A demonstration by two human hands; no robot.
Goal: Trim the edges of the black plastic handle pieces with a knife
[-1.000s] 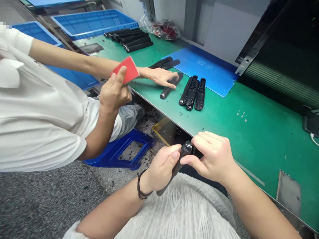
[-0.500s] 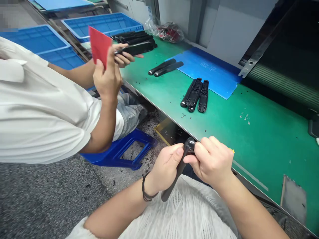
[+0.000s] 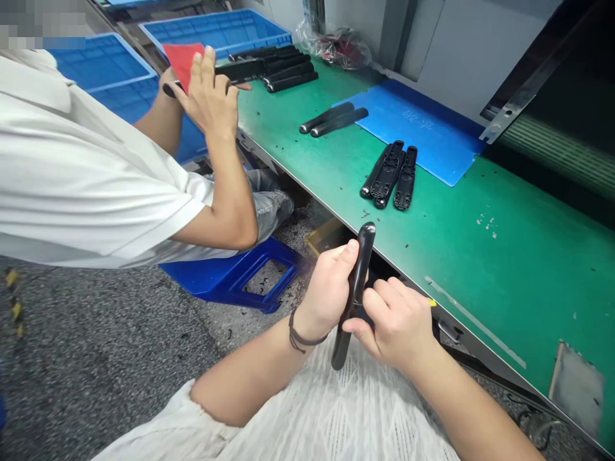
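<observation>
In front of my lap, my left hand is closed around a long, glossy black plastic handle shell, its rounded end pointing up and away. My right hand is closed in a fist beside it, its thumb stretched toward the shell. A yellow end pokes out behind the right fist, and a thin blade-like tip meets the shell's side, so it looks like a small knife, mostly hidden by the fingers. Nearest on the bench lie several black shells, some showing their ribbed insides.
The green bench carries a blue sheet, two black shells, a farther pile, a plastic bag and a grey plate. At left, a co-worker's hand presses a red cloth on a black piece. Blue crates stand behind.
The shell has shifted up through my left hand and stands more upright. My right hand has moved down from its top end to its middle. The co-worker's red cloth now lies folded over a black piece.
</observation>
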